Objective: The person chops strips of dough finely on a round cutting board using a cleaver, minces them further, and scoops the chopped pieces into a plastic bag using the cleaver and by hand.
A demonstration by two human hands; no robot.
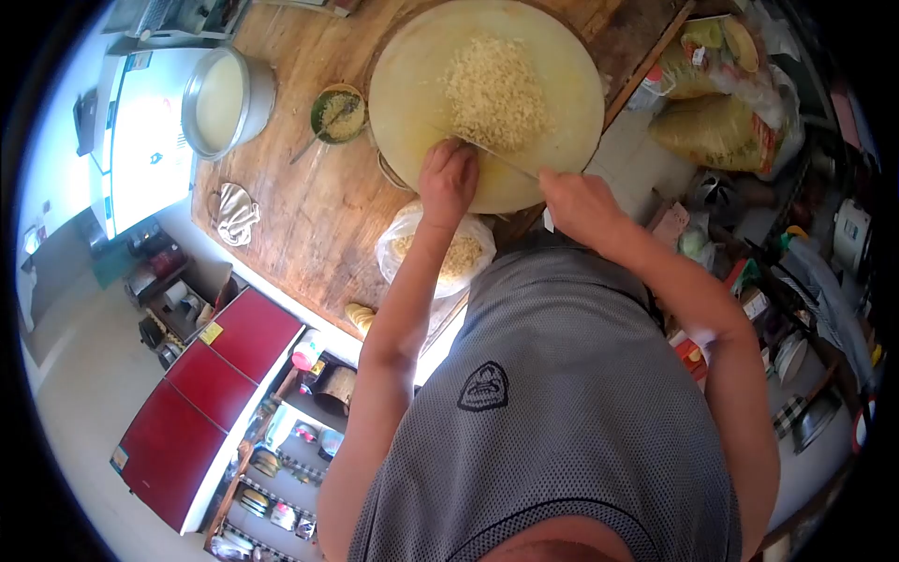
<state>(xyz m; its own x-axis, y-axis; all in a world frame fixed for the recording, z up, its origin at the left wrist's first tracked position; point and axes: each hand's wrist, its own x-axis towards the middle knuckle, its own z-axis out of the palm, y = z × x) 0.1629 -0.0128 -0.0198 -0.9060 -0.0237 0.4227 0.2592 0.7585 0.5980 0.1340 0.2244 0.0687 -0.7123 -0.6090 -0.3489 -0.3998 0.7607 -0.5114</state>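
Note:
A large round board (403, 84) lies on the wooden table, with a heap of pale chopped food (496, 94) on it. My right hand (581, 204) is closed round the handle of a knife (506, 161), whose thin blade reaches left across the board's near part. At the blade's far end my left hand (449, 178) has its fingers curled together by the near edge of the heap; what they hold, if anything, is hidden. Below my left wrist sits a plastic bag (465, 258) with more chopped food inside.
On the wooden table (300, 215) stand a green bowl (338, 114) with a spoon and a large metal pot (220, 103) of whitish content. A cloth (237, 214) lies near the left edge. Filled bags (707, 131) are at the right; a red cabinet (206, 403) stands lower left.

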